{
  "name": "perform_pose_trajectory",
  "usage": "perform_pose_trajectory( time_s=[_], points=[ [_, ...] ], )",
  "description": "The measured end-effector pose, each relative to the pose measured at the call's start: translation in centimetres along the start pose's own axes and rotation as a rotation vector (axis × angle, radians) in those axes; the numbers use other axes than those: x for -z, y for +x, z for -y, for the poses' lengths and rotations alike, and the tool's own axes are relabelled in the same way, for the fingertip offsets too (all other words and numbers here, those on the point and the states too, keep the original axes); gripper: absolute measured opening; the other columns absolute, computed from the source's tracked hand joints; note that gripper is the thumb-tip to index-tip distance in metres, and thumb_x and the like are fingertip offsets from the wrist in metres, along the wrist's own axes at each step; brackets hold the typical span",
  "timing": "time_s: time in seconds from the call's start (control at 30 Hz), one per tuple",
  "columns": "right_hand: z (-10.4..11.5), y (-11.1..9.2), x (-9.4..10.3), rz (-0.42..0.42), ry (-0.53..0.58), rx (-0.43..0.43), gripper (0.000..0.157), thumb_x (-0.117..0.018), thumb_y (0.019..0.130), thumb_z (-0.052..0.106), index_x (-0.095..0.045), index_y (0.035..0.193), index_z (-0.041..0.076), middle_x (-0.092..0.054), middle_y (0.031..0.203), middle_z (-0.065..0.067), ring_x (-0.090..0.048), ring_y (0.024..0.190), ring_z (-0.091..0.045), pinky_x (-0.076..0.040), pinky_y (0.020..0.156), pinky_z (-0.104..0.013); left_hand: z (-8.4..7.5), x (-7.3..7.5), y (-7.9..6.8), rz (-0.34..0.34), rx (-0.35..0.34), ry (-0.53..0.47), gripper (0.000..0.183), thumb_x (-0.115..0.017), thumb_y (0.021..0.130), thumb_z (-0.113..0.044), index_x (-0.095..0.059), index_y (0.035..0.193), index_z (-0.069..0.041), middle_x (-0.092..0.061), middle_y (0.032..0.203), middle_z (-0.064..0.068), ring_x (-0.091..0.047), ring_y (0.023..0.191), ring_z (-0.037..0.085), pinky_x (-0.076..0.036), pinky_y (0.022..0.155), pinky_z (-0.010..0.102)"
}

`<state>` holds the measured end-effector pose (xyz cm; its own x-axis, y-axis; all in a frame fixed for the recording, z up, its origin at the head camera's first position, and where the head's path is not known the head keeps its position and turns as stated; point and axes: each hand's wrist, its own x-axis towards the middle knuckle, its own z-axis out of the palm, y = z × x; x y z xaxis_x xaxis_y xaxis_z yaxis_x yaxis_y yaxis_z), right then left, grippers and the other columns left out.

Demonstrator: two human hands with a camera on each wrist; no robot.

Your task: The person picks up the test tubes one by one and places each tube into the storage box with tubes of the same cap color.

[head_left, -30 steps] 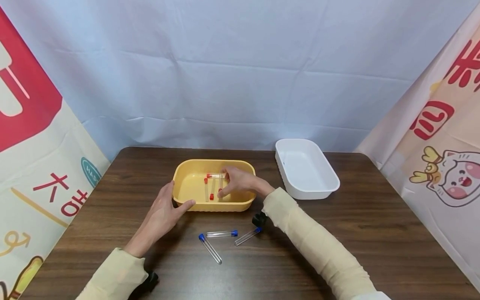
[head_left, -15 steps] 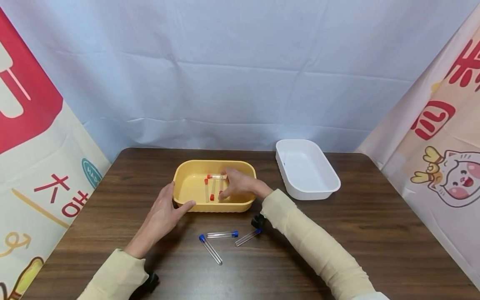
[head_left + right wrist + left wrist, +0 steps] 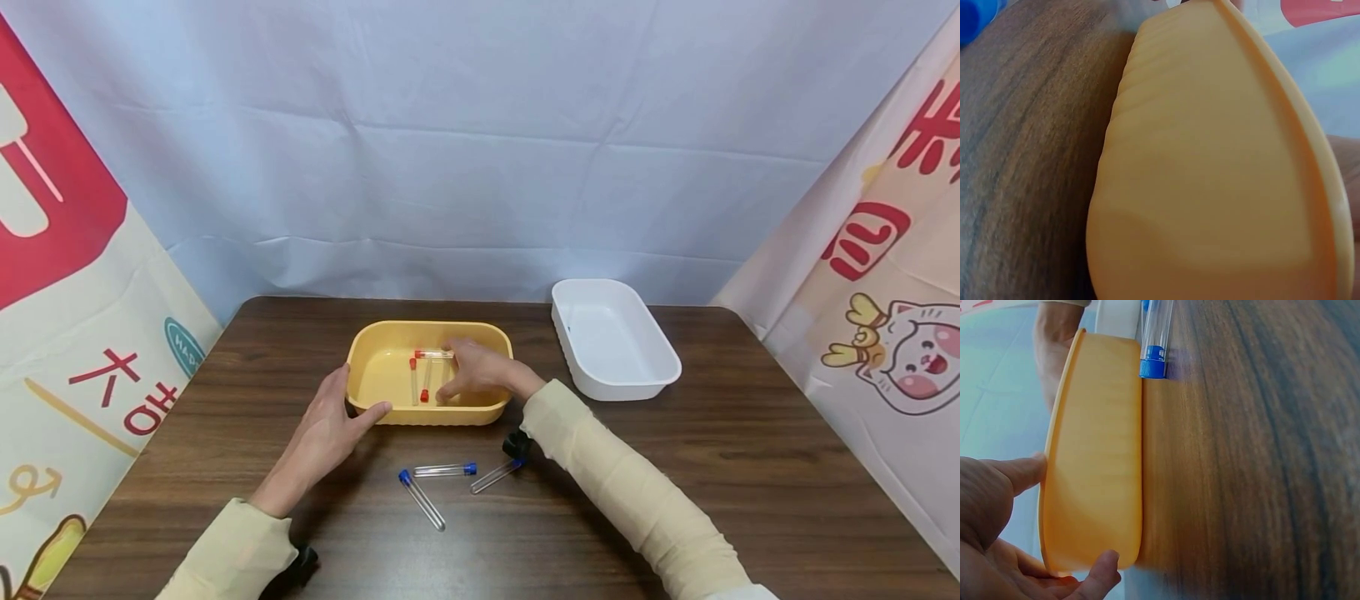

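Note:
A yellow basin (image 3: 382, 383) stands on the table, holding several clear test tubes with red caps. My left hand (image 3: 330, 417) holds its left front corner; in the left wrist view the thumb (image 3: 1025, 472) touches the rim and the fingers bend around the end. My right hand (image 3: 476, 371) reaches into the right half of the basin, fingers and thumb bent toward the floor beside a red-capped test tube (image 3: 426, 383). Another red-capped tube (image 3: 433, 354) lies crosswise at its fingertips. Whether it pinches a tube is hidden; the right wrist view shows the basin's outer wall (image 3: 1210, 150).
Three blue-capped test tubes lie in front of the basin: one slanted (image 3: 422, 500), one crosswise (image 3: 445, 470), one (image 3: 495, 477) beside the right wrist's black camera mount (image 3: 517, 444). A white basin (image 3: 615, 389) stands at the back right of the wooden table (image 3: 750, 450).
A red-capped tube that showed between my right thumb and fingers is now out of sight behind the hand. Both hands have barely moved, and the yellow basin stays in place.

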<state>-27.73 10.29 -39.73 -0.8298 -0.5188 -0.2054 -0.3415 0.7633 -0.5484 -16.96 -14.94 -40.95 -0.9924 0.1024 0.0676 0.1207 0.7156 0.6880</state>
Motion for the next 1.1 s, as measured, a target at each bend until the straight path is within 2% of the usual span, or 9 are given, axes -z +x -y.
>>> perform_pose_trajectory(
  time_s=[0.1,0.23,0.43,0.7,0.9,1.1],
  points=[
    [0.0,0.0,0.1,-0.025,-0.007,0.021,0.083,-0.085,0.086,0.031,-0.044,0.149,-0.003,-0.058,0.125,-0.016,-0.052,0.109,-0.026,-0.047,0.098,-0.039,0.0,0.0,0.0,0.001,0.002,0.001,0.097,-0.069,0.099,-0.047,-0.018,0.161,0.008,-0.028,0.16,0.029,-0.033,0.146,0.044,-0.03,0.117,0.06],
    [-0.2,-0.2,0.4,-0.086,0.049,0.072,0.067,-0.077,0.095,0.026,-0.048,0.147,-0.005,-0.059,0.129,-0.022,-0.057,0.113,-0.032,-0.05,0.096,-0.042,0.0,-0.1,0.1,0.005,0.007,0.002,0.098,-0.068,0.098,-0.049,-0.018,0.161,0.007,-0.028,0.161,0.028,-0.033,0.146,0.043,-0.03,0.118,0.059],
    [-0.1,-1.5,1.4,-0.205,0.083,0.087,0.062,-0.072,0.099,0.026,-0.049,0.148,-0.005,-0.057,0.135,-0.024,-0.059,0.118,-0.034,-0.051,0.098,-0.043,0.0,-0.1,0.1,0.012,0.016,0.002,0.099,-0.068,0.098,-0.051,-0.017,0.161,0.007,-0.028,0.161,0.028,-0.033,0.146,0.043,-0.03,0.117,0.06],
    [-0.7,-4.8,3.1,-0.417,0.167,0.051,0.057,-0.07,0.101,0.026,-0.051,0.147,-0.001,-0.057,0.135,-0.021,-0.059,0.115,-0.031,-0.052,0.095,-0.046,0.0,-0.2,0.2,0.014,0.023,-0.001,0.1,-0.069,0.098,-0.051,-0.017,0.161,0.006,-0.027,0.161,0.028,-0.032,0.146,0.043,-0.029,0.118,0.059],
    [-2.1,-8.3,4.7,-0.484,0.218,0.031,0.06,-0.069,0.101,0.028,-0.049,0.147,-0.004,-0.057,0.134,-0.025,-0.06,0.117,-0.035,-0.052,0.098,-0.049,0.1,-0.1,0.1,0.014,0.024,0.002,0.101,-0.069,0.098,-0.051,-0.016,0.161,0.007,-0.026,0.162,0.028,-0.032,0.147,0.043,-0.029,0.118,0.059],
    [-4.1,-11.5,5.9,-0.54,0.219,-0.007,0.062,-0.069,0.102,0.027,-0.046,0.148,-0.007,-0.057,0.133,-0.026,-0.058,0.119,-0.038,-0.049,0.101,-0.053,-0.2,0.0,0.2,0.02,0.025,0.003,0.098,-0.069,0.099,-0.045,-0.016,0.161,0.008,-0.025,0.163,0.028,-0.03,0.148,0.044,-0.028,0.118,0.06]
  ],
)
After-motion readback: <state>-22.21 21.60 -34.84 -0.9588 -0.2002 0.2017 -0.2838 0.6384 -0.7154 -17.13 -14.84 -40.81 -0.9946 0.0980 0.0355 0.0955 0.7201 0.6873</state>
